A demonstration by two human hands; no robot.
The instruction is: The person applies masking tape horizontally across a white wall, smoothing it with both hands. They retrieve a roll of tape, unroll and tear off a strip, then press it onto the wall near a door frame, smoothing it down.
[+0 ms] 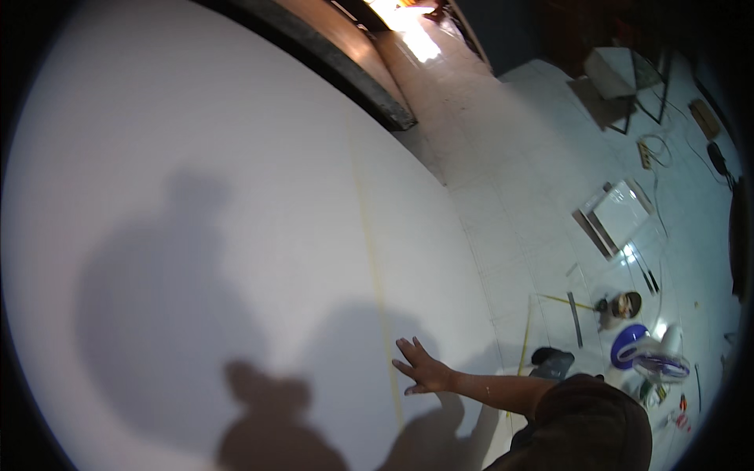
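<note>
One bare hand, which looks like my right hand (425,371), is held with spread fingers at a large white wall (265,147). Its fingertips are beside a faint yellow vertical strip (377,274) on the wall, and nothing is in the hand. Whether the palm presses flat on the wall cannot be told. The arm reaches in from the lower right, out of a dark sleeve (595,418). My left hand is out of view. Dark shadows of a head and body fall across the wall.
On the tiled floor (506,194) to the right are a purple and white fan (662,365), an open container (625,305), a grey strip (575,319), a yellow measuring tape (524,341), a flat white box (621,212) and a power strip (644,154) with its cable.
</note>
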